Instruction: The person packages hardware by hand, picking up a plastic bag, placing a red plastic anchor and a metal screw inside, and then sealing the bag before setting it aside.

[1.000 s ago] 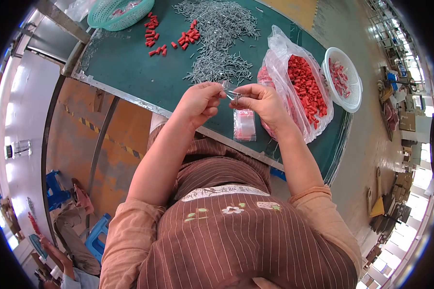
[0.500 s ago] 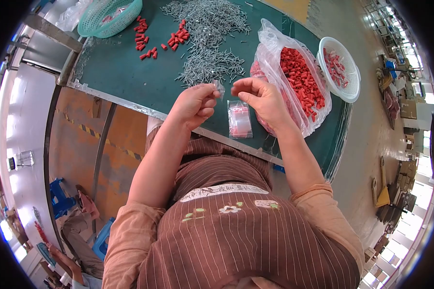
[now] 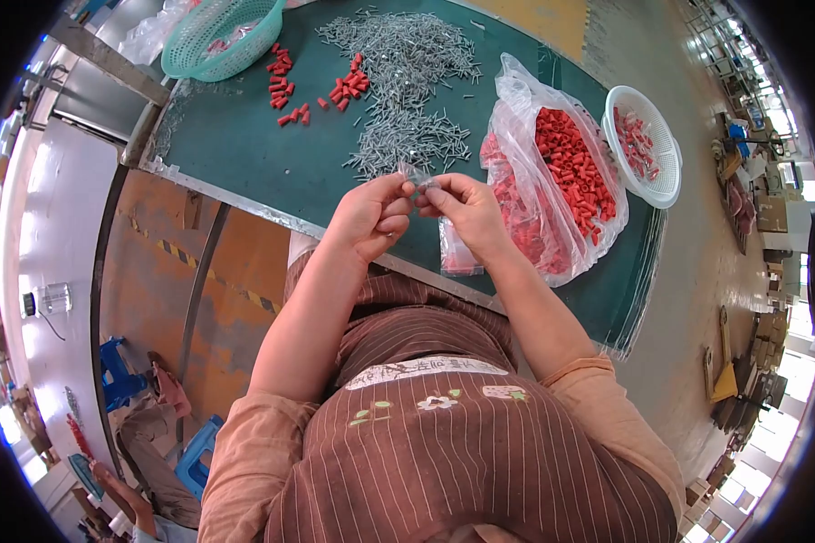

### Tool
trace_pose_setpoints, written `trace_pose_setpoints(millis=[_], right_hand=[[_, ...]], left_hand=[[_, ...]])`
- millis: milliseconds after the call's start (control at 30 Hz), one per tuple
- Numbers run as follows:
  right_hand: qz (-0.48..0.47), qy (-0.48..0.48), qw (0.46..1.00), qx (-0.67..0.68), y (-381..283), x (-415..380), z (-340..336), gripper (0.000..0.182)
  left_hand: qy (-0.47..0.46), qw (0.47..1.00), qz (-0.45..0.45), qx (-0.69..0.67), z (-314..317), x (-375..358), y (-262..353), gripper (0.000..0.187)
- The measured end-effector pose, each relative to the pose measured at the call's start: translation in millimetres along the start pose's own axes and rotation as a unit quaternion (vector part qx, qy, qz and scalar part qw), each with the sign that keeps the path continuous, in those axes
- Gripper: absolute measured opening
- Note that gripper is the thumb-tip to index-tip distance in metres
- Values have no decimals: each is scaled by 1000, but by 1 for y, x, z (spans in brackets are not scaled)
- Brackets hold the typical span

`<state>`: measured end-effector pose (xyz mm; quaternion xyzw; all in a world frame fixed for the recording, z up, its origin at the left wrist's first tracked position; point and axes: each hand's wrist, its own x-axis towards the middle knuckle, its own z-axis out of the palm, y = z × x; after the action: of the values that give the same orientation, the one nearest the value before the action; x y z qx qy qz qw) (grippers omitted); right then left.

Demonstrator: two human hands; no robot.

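Observation:
Between my two hands is a small clear plastic bag (image 3: 411, 172), held above the near end of a pile of grey screws (image 3: 403, 68). My left hand (image 3: 374, 217) pinches one side of it. The thumb and fingers of my right hand (image 3: 466, 213) close on the other side. Under my right hand a packet of clear bags with red edges (image 3: 457, 253) lies on the green table (image 3: 235, 145), partly covered. A large plastic bag full of red plugs (image 3: 575, 172) lies open to the right. Loose red plugs (image 3: 347, 89) lie left of the screws.
A green basket (image 3: 217, 45) stands at the back left, and a white basket (image 3: 643, 149) with filled packets at the right edge. At lower left, another person's hand (image 3: 109, 480) is near a blue stool (image 3: 197, 457).
My right hand has moved left and closed on the small bag beside my left hand. It now covers part of the packet. The whole view has shifted slightly.

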<state>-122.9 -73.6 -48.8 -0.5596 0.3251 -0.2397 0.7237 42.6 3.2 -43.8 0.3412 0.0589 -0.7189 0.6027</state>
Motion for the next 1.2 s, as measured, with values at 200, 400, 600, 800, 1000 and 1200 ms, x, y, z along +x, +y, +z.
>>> trace_pose_setpoints(millis=[200, 400, 600, 800, 1000, 1200], right_hand=[[5, 32, 999, -40, -8, -1, -3, 17], [-9, 48, 995, -87, -11, 3, -10, 15], [-23, 45, 988, -147, -18, 11, -17, 13], [-1, 31, 980, -195, -31, 26, -16, 12], [19, -2, 971, -240, -54, 43, -9, 12], [80, -37, 968, -236, -68, 56, -6, 15]], left_hand=[[-1, 1000, 9, 11, 2, -3, -4, 16], [2, 999, 18, 35, 5, -3, -5, 13], [-6, 1000, 13, 21, -1, 4, -12, 13], [-52, 998, 27, 33, -10, 12, -16, 17], [-74, 996, 38, -20, -9, 18, -12, 11], [-114, 991, 34, -59, -6, 21, -10, 8]])
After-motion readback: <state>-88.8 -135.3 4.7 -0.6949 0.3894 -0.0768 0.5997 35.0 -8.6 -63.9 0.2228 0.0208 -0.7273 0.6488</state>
